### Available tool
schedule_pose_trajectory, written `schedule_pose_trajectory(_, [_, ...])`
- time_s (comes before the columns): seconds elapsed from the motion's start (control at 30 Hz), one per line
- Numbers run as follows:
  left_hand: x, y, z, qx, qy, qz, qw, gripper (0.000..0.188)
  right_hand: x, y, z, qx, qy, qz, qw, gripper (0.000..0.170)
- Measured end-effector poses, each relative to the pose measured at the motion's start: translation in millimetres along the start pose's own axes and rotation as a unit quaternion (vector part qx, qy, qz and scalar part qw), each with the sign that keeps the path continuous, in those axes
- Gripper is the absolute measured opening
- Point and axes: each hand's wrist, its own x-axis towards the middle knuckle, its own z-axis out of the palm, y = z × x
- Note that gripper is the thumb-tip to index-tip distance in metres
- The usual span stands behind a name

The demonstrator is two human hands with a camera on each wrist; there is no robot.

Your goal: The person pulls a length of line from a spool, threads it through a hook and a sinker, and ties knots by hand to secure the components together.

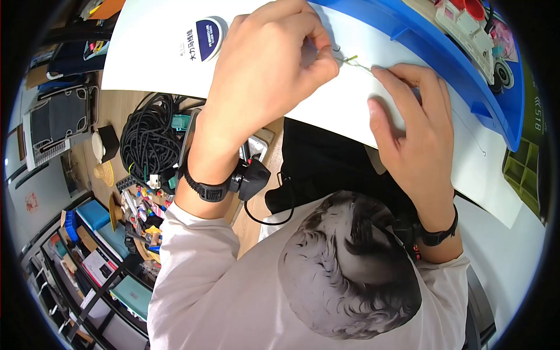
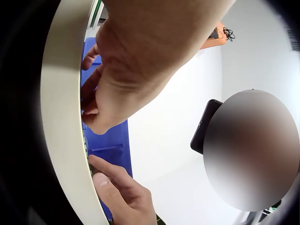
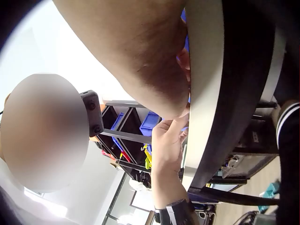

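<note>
My left hand (image 1: 271, 64) reaches over the white tabletop, thumb and index finger pinching a thin green fishing line (image 1: 363, 66). Just past those fingertips, a short yellow-green piece (image 1: 351, 59) sits on the line, and a small dark hook (image 1: 336, 48) shows close by. My right hand (image 1: 417, 116) rests to the right, its index fingertip on the line against the table and its thumb held apart. In the left wrist view, the right hand (image 2: 124, 192) lies near the table edge, below the left hand (image 2: 117, 89). What lies inside the left-hand pinch is hidden by the fingers.
A white round case with a dark blue label (image 1: 208, 41) lies beside the left hand. A blue plastic tray (image 1: 466, 76) borders the far side. Farther right are a small hook (image 1: 483, 153) on thin line and a green compartment box (image 1: 522, 169). Black cable (image 1: 149, 137) lies coiled below the table.
</note>
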Motion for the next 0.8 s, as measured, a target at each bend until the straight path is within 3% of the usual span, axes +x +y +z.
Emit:
schedule_pose_trajectory(0.03, [-1.8,-6.5,2.6,0.0,0.0,0.0,1.0,0.014,0.4,0.4,0.2,0.0,0.0,0.0,1.0,0.037])
schedule_pose_trajectory(0.1, [-8.0,-24.9,11.3,0.033,0.087,0.145,0.985,0.012,0.4,2.2,0.9,-0.008,0.012,-0.011,1.0,0.033])
schedule_pose_trajectory(0.2, [-22.6,-21.9,13.4,-0.015,0.137,0.157,0.978,0.012,-0.5,3.9,0.9,-0.001,0.02,0.001,1.0,0.031])
schedule_pose_trajectory(0.43, [-12.8,-15.0,13.4,0.064,0.126,0.135,0.981,0.017,-1.1,5.8,-0.7,-0.059,0.034,0.016,0.998,0.025])
schedule_pose_trajectory(0.53, [-8.7,-12.2,7.3,0.152,0.057,0.12,0.979,0.014,-3.2,5.9,-6.7,-0.097,0.034,0.041,0.994,0.021])
schedule_pose_trajectory(0.63, [-8.4,-24.7,16.4,0.152,0.09,0.188,0.966,0.018,-5.6,9.6,-9.2,-0.084,0.037,0.066,0.994,0.015])
schedule_pose_trajectory(0.8, [-12.5,-22.3,17.7,0.121,0.085,0.137,0.979,0.018,-6.1,13.9,-10.4,-0.051,0.023,0.057,0.997,0.01])
